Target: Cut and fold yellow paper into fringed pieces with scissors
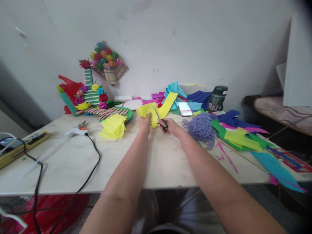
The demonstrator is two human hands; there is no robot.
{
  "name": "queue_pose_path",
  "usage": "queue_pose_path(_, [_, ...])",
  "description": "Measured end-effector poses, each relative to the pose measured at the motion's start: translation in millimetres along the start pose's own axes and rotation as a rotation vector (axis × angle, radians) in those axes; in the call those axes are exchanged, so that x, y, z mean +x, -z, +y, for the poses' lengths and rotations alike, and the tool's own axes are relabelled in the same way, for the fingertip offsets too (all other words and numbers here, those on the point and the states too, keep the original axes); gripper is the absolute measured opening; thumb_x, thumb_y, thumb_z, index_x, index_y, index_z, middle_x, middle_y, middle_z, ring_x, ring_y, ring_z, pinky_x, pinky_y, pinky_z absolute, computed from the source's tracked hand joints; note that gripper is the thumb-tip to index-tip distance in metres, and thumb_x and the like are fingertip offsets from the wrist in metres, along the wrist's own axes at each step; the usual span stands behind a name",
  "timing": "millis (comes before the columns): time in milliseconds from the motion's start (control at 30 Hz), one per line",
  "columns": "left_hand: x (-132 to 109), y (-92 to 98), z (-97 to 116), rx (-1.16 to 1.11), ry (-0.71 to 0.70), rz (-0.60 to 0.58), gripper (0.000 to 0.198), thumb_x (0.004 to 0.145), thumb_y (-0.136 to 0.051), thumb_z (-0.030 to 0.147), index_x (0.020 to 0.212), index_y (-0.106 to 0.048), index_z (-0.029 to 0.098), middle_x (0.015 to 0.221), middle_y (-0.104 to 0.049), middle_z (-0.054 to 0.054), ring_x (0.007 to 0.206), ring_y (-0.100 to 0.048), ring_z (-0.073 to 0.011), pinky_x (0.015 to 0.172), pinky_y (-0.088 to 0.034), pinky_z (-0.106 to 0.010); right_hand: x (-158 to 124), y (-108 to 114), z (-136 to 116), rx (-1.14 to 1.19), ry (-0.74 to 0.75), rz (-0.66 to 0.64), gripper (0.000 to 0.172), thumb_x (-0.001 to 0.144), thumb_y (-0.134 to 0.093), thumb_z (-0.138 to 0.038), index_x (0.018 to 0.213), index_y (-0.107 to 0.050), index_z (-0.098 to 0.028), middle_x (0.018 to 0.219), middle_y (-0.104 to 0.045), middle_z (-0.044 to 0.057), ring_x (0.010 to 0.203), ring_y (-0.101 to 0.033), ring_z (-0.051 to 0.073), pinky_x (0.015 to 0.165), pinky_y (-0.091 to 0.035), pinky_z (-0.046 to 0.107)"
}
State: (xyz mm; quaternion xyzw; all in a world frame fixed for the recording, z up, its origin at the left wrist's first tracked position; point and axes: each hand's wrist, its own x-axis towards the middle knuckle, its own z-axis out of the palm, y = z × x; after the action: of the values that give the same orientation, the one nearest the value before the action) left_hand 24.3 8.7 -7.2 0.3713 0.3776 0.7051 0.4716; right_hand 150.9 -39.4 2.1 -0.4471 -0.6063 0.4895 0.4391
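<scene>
My left hand (145,123) is closed on a piece of yellow crepe paper (149,111) held up over the middle of the table. In my right hand (172,127) is a pair of scissors (162,124), its dark handles round my fingers and its blades pointing up and left at the yellow paper. Whether the blades have bitten into the paper I cannot tell. A long yellow strip (169,104) rises to the right behind the blades. Left of my left hand lies a crumpled stack of yellow paper (113,127).
Purple yarn (201,127) and coloured paper scraps (240,138) lie to the right, with a wooden stick (240,152). A dark bottle (217,98) stands at the back. Flower-covered crafts (92,92) are at the back left. A glue gun (76,130) with a black cable and a power strip (24,146) lie left.
</scene>
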Motion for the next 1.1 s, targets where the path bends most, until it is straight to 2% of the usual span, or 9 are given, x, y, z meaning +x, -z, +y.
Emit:
queue_pose_path(267, [-2.3, -0.6, 3.6, -0.032, 0.004, 0.008, 0.027, 0.06, -0.066, 0.023, 0.083, -0.06, 0.012, 0.087, -0.065, -0.009, 0.073, -0.062, -0.0169, 0.056, -0.047, -0.024, 2.4, -0.5, 4.8, -0.024, 0.035, -0.003, 0.04, 0.07, -0.056, -0.053, 0.071, -0.054, -0.014, 0.05, -0.051, -0.003, 0.035, -0.049, 0.006, 0.025, -0.027, 0.015])
queue_pose_path(500, [-5.4, -0.8, 4.4, -0.073, -0.004, -0.053, 0.028, 0.057, -0.068, 0.022, 0.081, -0.061, 0.011, 0.085, -0.065, -0.01, 0.074, -0.062, -0.019, 0.061, -0.048, -0.028, -1.3, 4.5, 1.9, -0.006, 0.024, -0.045, 0.043, 0.071, -0.052, -0.058, 0.069, -0.05, -0.015, 0.053, -0.057, 0.0, 0.039, -0.054, 0.009, 0.027, -0.027, 0.015])
queue_pose_path(833, [-7.2, -0.3, 1.5, 0.018, 0.008, -0.115, 0.033, 0.057, -0.068, 0.031, 0.083, -0.061, 0.011, 0.081, -0.065, -0.01, 0.065, -0.061, -0.0186, 0.05, -0.045, -0.025, -0.4, 4.5, 1.8, -0.032, 0.021, -0.007, 0.042, 0.071, -0.052, -0.058, 0.067, -0.049, -0.016, 0.05, -0.056, 0.0, 0.037, -0.053, 0.008, 0.026, -0.025, 0.015])
queue_pose_path(967, [-8.4, -1.2, 1.7, 0.01, 0.013, -0.1, 0.034, 0.056, -0.068, 0.03, 0.083, -0.061, 0.011, 0.081, -0.065, -0.009, 0.068, -0.061, -0.0184, 0.053, -0.046, -0.025, -0.4, 3.9, 2.1, -0.036, 0.034, 0.007, 0.042, 0.072, -0.052, -0.057, 0.067, -0.049, -0.016, 0.05, -0.056, 0.0, 0.037, -0.053, 0.008, 0.026, -0.025, 0.015])
queue_pose_path(1100, [-9.0, -1.9, 2.5, 0.019, 0.028, -0.081, 0.034, 0.054, -0.069, 0.03, 0.081, -0.061, 0.011, 0.08, -0.065, -0.01, 0.063, -0.06, -0.0173, 0.051, -0.045, -0.025, 0.6, 3.5, 3.2, -0.037, 0.04, 0.01, 0.042, 0.072, -0.052, -0.057, 0.066, -0.047, -0.016, 0.049, -0.054, -0.001, 0.036, -0.052, 0.008, 0.026, -0.025, 0.015])
